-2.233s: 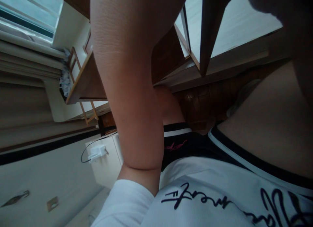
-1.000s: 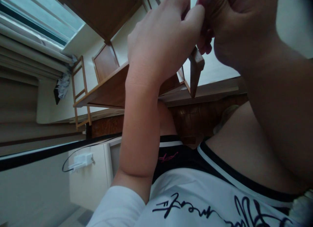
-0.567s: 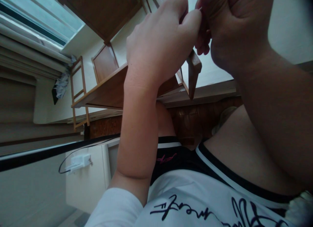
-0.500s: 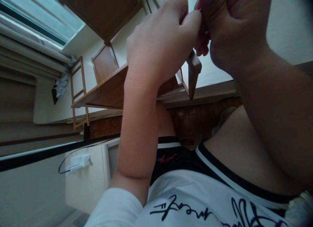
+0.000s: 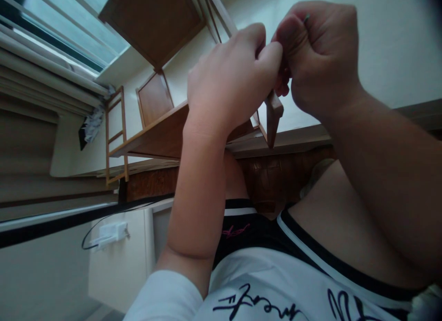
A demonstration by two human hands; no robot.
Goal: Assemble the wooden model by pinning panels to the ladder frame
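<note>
My left hand [image 5: 235, 77] is closed, its back toward me and its fingertips turned away. My right hand [image 5: 322, 58] is curled into a fist beside it, thumb bent over the fingers, and the two hands meet at the fingertips. A tiny greenish tip [image 5: 306, 18] pokes out by the right thumb; the rest of what the hands hold is hidden. Just below the hands, the end of a wooden bar [image 5: 274, 118] shows. Behind my left forearm runs a brown wooden board [image 5: 155, 132], part of a wooden frame whose form I cannot fully make out.
A large dark wooden panel [image 5: 152, 21] stands at the top, with a smaller panel [image 5: 155, 100] below it. At the left are a ladder-like wooden frame [image 5: 116, 127], crumpled plastic [image 5: 93, 125] and curtains [image 5: 41, 58]. A white plug [image 5: 112, 231] with a cord sits lower left.
Both hands appear lower in the view, as does the surrounding furniture. My right hand has moved left and turned, so its curled thumb and the greenish tip now show.
</note>
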